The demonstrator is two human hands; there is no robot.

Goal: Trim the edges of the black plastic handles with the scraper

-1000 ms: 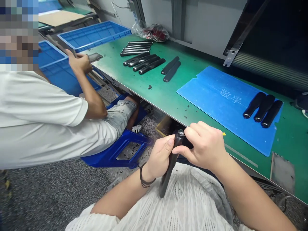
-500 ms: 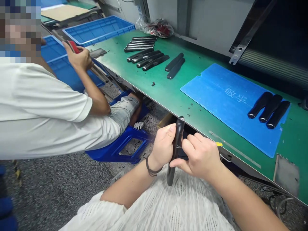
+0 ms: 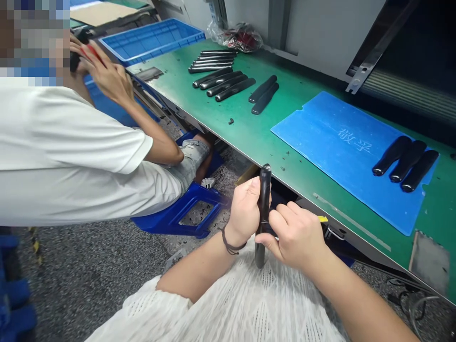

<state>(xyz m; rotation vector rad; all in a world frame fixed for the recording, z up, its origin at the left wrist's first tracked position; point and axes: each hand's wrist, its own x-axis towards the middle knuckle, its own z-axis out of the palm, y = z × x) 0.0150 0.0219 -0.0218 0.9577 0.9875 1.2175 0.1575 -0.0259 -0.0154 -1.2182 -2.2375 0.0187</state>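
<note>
Long black rounded handle (image 3: 264, 190), upright just below the front edge of the green-topped table (image 3: 213, 109), gripped by curled fingers (image 3: 250, 189) of the left hand (image 3: 244, 211); right hand (image 3: 295, 235) just beside it, fingers (image 3: 281, 214) closed against the handle's middle. Further black handles (image 3: 235, 89) in rows on that table, three of them on a flat blue mat (image 3: 320, 161).

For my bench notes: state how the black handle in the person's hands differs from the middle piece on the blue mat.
The black handle stands upright in the left hand, with the right hand at its side; the middle piece lies flat on the blue mat. The handle shows slim and edge-on; the piece shows a broader face. Both are dark, glossy and elongated.
</note>
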